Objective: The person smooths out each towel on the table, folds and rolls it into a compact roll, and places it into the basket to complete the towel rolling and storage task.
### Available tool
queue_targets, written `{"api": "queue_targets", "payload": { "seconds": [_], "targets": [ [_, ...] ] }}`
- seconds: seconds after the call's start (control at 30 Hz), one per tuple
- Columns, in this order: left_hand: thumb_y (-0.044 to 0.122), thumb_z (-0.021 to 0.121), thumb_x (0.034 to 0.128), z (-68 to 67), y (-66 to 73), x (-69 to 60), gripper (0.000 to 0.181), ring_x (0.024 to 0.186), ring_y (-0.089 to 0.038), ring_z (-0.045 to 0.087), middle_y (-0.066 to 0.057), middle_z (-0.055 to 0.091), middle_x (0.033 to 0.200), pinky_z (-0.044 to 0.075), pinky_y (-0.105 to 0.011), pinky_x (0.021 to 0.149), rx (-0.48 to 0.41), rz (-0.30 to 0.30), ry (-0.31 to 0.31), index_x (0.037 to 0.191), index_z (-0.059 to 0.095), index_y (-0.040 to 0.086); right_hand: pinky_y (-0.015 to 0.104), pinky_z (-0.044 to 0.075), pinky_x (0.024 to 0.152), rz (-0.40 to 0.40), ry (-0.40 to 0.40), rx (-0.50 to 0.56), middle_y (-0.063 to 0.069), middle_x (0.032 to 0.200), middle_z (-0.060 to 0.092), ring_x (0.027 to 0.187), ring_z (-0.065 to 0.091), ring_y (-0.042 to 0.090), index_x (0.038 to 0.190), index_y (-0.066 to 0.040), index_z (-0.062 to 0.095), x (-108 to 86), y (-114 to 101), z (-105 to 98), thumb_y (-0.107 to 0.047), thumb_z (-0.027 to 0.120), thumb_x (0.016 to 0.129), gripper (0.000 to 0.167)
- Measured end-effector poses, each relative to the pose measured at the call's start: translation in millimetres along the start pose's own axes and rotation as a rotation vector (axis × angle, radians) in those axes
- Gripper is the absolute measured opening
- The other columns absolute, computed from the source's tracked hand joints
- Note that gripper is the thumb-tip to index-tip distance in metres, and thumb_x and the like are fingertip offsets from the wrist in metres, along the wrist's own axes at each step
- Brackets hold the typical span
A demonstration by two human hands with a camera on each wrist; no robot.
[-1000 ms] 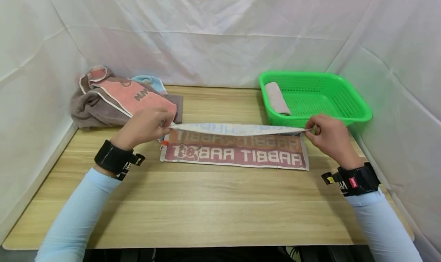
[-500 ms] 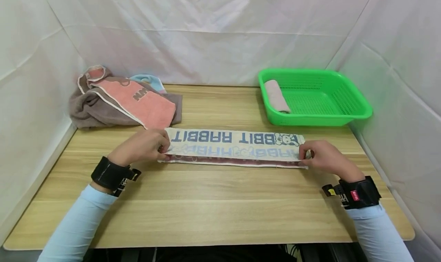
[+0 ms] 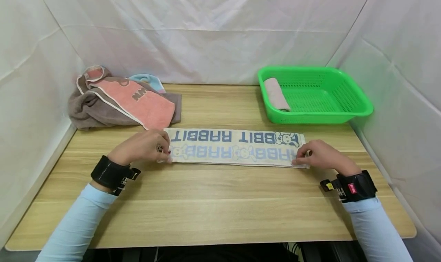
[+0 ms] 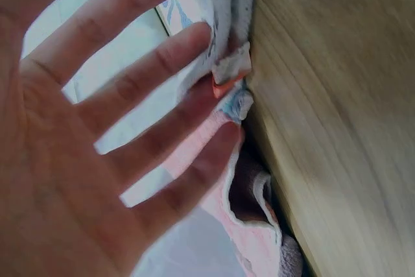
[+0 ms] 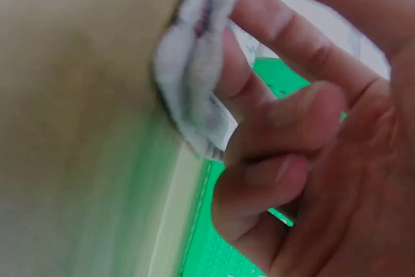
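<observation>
Since the pale towel [image 3: 234, 147] with blue lettering lies flat across the middle of the tabletop [image 3: 220, 204], doubled into a long, narrow strip, I judge its lengthwise folding nearly or fully done. Its layers meet closely along the near edge, and what is left there looks like small smoothing at the ends.

My left hand [image 3: 141, 146] is at the towel's left end, fingers fanned and mostly straight, their tips against the layered edge beside an orange tag [image 4: 228, 86]; it grasps nothing that I can see. My right hand [image 3: 320, 154] is at the right end, two fingers curled towards the palm and others reaching to the cloth; whether thumb and forefinger pinch it, I cannot tell. Both forearms slant inward from the lower corners, low over the wood.

Beyond the right end, a rolled cloth [image 3: 275, 94] rests in the green basket [image 3: 327, 118], against its left side, apparently finished. Back on the left, a grey-and-pink towel [image 3: 151, 105] lies heaped with a blue cloth [image 3: 148, 79] peeking out behind, both seemingly untouched work.
</observation>
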State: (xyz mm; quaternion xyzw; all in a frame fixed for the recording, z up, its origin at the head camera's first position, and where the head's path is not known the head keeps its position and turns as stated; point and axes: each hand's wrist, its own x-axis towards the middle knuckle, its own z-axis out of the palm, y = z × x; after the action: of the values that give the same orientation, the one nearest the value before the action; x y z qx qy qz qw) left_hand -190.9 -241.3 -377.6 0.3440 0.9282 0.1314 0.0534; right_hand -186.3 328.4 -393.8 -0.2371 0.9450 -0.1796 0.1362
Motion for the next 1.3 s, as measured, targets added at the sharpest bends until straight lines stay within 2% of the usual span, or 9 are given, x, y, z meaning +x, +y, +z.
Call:
{"api": "queue_targets", "payload": {
  "seconds": [0.13, 0.2, 0.3, 0.4, 0.47, 0.63, 0.83, 1.13, 1.3],
  "targets": [
    [0.029, 0.087, 0.0821, -0.9, -0.6, 2.6, 0.022, 0.077, -0.012, 0.056, 0.007, 0.077, 0.093, 0.042, -0.028, 0.067, 0.050, 0.028, 0.030, 0.102, 0.084, 0.021, 0.035, 0.049, 0.068, 0.102, 0.120, -0.042, 0.000, 0.085, 0.073, 0.076, 0.063, 0.017, 0.095, -0.018, 0.076, 8.6, 7, -9, -0.037, 0.076, 0.094, 0.019],
    [0.029, 0.089, 0.0798, 0.1, -0.4, 3.2, 0.033, 0.079, -0.016, 0.052, 0.003, 0.075, 0.098, 0.039, -0.029, 0.069, 0.072, -0.001, 0.035, 0.110, 0.082, 0.018, 0.046, 0.053, 0.076, 0.158, 0.164, -0.066, 0.012, 0.102, 0.074, 0.092, 0.068, 0.029, 0.116, -0.010, 0.071, 13.3, 11, -12, -0.043, 0.074, 0.095, 0.040],
    [0.033, 0.093, 0.0734, 3.0, -0.5, 3.8, 0.049, 0.093, -0.022, 0.052, -0.004, 0.070, 0.108, 0.041, -0.034, 0.079, 0.097, -0.050, 0.038, 0.118, 0.080, 0.019, 0.061, 0.052, 0.084, 0.198, 0.138, -0.070, 0.028, 0.120, 0.067, 0.109, 0.064, 0.044, 0.141, 0.001, 0.054, 20.5, 16, -15, -0.052, 0.071, 0.094, 0.073],
    [0.035, 0.095, 0.0699, 5.7, -0.7, 4.5, 0.056, 0.106, -0.029, 0.052, -0.009, 0.067, 0.122, 0.044, -0.041, 0.088, 0.081, -0.078, 0.042, 0.121, 0.078, 0.019, 0.064, 0.050, 0.090, 0.193, 0.087, -0.081, 0.032, 0.125, 0.062, 0.115, 0.058, 0.047, 0.142, 0.007, 0.051, 25.1, 20, -14, -0.057, 0.069, 0.093, 0.082],
    [0.036, 0.095, 0.0692, 6.9, -1.4, 4.8, 0.056, 0.112, -0.034, 0.052, -0.011, 0.066, 0.130, 0.044, -0.046, 0.093, 0.084, -0.077, 0.045, 0.120, 0.078, 0.019, 0.059, 0.051, 0.088, 0.190, 0.081, -0.055, 0.030, 0.121, 0.063, 0.110, 0.058, 0.043, 0.133, 0.007, 0.057, 26.4, 21, -12, -0.052, 0.072, 0.093, 0.073],
    [0.039, 0.094, 0.0704, 5.9, -1.1, 5.3, 0.055, 0.117, -0.038, 0.054, -0.014, 0.067, 0.134, 0.046, -0.050, 0.095, 0.096, -0.080, 0.035, 0.118, 0.078, 0.018, 0.037, 0.050, 0.074, 0.171, 0.076, 0.184, 0.025, 0.110, 0.064, 0.093, 0.060, 0.028, 0.127, 0.004, 0.050, 21.2, 25, -9, -0.028, 0.074, 0.096, 0.051],
    [0.042, 0.094, 0.0709, 6.7, 1.9, 10.1, 0.056, 0.116, -0.036, 0.053, -0.013, 0.067, 0.134, 0.046, -0.048, 0.094, 0.087, -0.070, 0.021, 0.119, 0.078, 0.018, 0.035, 0.060, 0.069, 0.237, 0.067, 0.605, 0.027, 0.115, 0.061, 0.084, 0.067, 0.019, 0.150, -0.002, 0.017, 7.8, 27, -14, -0.004, 0.066, 0.098, 0.072],
    [0.055, 0.085, 0.0781, 16.5, 24.0, 47.0, 0.069, 0.137, -0.039, 0.050, -0.016, 0.058, 0.145, 0.042, -0.055, 0.114, 0.093, 0.042, -0.006, 0.132, 0.070, 0.015, 0.023, 0.050, 0.065, 0.331, 0.353, 0.882, -0.010, 0.102, 0.066, 0.084, 0.064, 0.006, 0.131, -0.029, 0.035, -31.1, 55, -28, -0.008, 0.067, 0.099, 0.050],
    [0.057, 0.077, 0.0873, 25.2, 34.9, 66.2, 0.067, 0.150, -0.034, 0.041, -0.012, 0.043, 0.162, 0.040, -0.054, 0.117, -0.002, 0.028, -0.087, 0.142, 0.063, 0.020, 0.020, 0.046, 0.057, 0.375, 0.533, 1.093, -0.011, 0.098, 0.068, 0.082, 0.064, 0.004, 0.124, -0.024, 0.041, -40.0, 65, -35, -0.004, 0.068, 0.098, 0.043]
  ]
}}
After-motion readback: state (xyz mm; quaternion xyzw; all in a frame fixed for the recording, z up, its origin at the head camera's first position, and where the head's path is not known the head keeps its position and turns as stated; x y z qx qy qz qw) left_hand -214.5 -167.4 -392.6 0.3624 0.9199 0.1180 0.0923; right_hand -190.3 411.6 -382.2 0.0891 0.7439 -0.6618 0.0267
